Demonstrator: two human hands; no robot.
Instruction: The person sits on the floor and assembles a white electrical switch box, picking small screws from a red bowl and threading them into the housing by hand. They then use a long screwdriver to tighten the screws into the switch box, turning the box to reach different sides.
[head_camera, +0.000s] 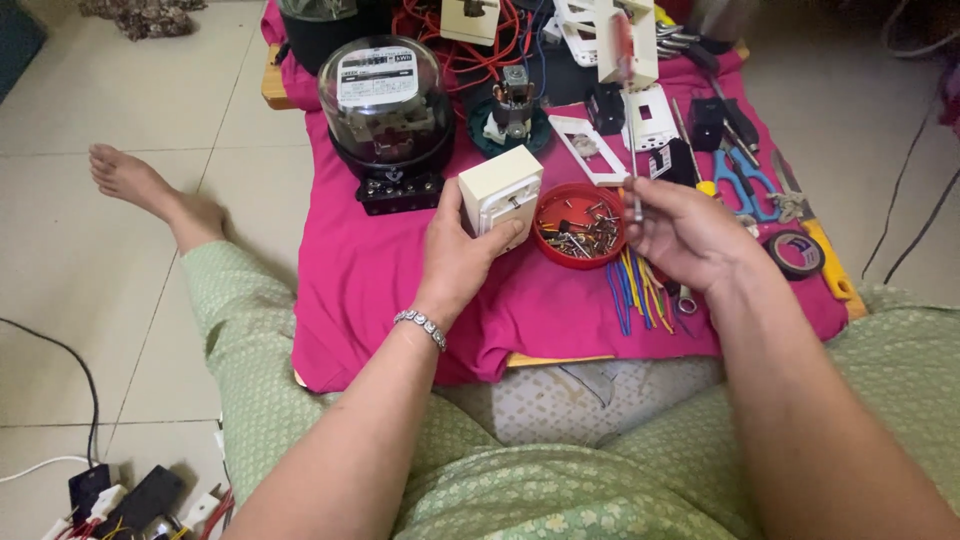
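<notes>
Hands work above a pink cloth (400, 290) spread on a low board, and the red bowl (578, 226) of screws on that cloth serves as the landmark. Just left of the bowl, the left hand (455, 262) is clamped on a cream box (501, 189), thumb on its front face, the other fingers hidden behind it. A bracelet (421, 326) circles that wrist. Just right of the bowl, the right hand (685, 232) curls its fingers around the thin shaft of a screwdriver (628, 120); its red handle rises upright against white plates behind the bowl, and its tip is lost inside the fingers. The two hands stay apart, the bowl between them.

Behind and left of the bowl stands a meter (387, 115) under a clear dome. Coloured wires (635, 290) lie below the bowl, partly covered by the right hand. Right of the bowl lie blue scissors (742, 180) and a tape roll (796, 252), the scissors' tips hidden by the hand. Red cables and parts far behind the bowl are cut off by the top edge and hard to sort out. Far left of the bowl, a bare foot (135, 180) rests on floor tiles.
</notes>
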